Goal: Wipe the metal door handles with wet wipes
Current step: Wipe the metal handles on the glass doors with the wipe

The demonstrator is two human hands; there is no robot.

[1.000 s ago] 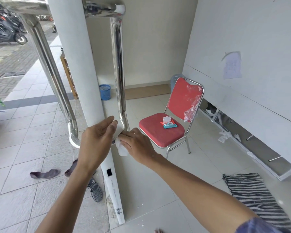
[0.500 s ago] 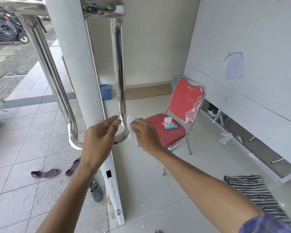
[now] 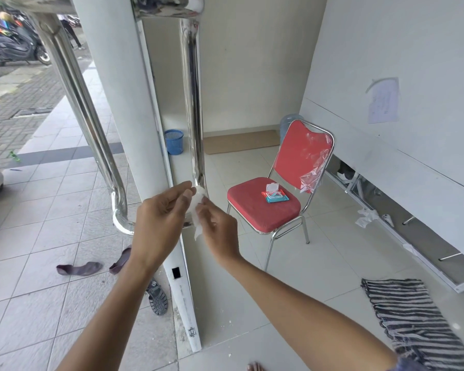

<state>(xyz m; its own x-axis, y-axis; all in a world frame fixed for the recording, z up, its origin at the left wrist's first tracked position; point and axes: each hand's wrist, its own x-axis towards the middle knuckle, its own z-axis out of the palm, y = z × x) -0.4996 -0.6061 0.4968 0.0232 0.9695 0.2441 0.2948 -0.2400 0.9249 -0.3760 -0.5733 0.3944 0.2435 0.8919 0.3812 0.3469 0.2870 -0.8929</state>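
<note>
The right hand (image 3: 217, 223) pinches the wet wipe (image 3: 197, 210) against the inner door handle (image 3: 192, 103) at its lower bend, where grime likely gathers. At nine o'clock, the left hand (image 3: 160, 223) pinches the wipe too, probably steadying it.

Chair (image 3: 265, 210): red padded seat and back on a chromed frame, stood on the tiled floor; clear plastic is hung at the backrest.
Basket (image 3: 174, 141): blue, set on the floor near the far wall.
Rug (image 3: 413, 322): black-and-white striped, laid at lower right.
Sandal (image 3: 157, 298): dark, left beside the door's bottom edge.
Paper (image 3: 383, 100): fixed to the right wall.
Motorbikes (image 3: 14, 46): parked outside, upper left.
</note>
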